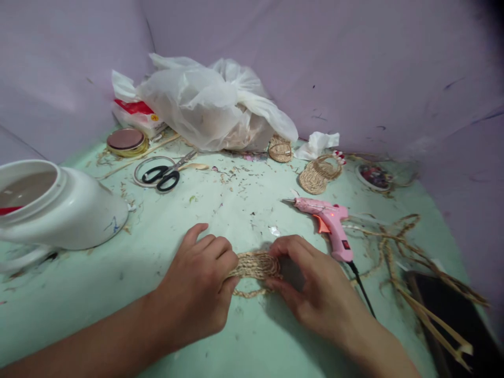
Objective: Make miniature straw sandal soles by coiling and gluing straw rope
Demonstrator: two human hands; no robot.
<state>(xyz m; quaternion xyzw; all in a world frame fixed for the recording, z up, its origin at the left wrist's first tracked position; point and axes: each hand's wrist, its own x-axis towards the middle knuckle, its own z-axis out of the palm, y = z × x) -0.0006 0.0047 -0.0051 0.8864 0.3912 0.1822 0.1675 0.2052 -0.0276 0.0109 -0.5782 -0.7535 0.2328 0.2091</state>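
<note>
Between my hands lies a small woven piece of braided straw cord (255,265), tan, with a coiled, rounded right end. My left hand (207,278) grips its left end, the fingers curled over it and the index finger raised. My right hand (311,278) pinches the rounded right end between thumb and fingers. A loose loop of the braided cord (250,294) hangs below the piece, close to the table. Right of my right hand, a pink glue gun (331,218) rests on its side with a small orange light lit and its nozzle pointing left.
A white jug (86,210) is at the left. Scissors (167,173) lie near a ring, behind them a round tin (126,140) and a plastic bag (220,105). Woven straw pieces (315,176) sit at the back right. Straw braids (397,257) cross a dark flat object (452,315).
</note>
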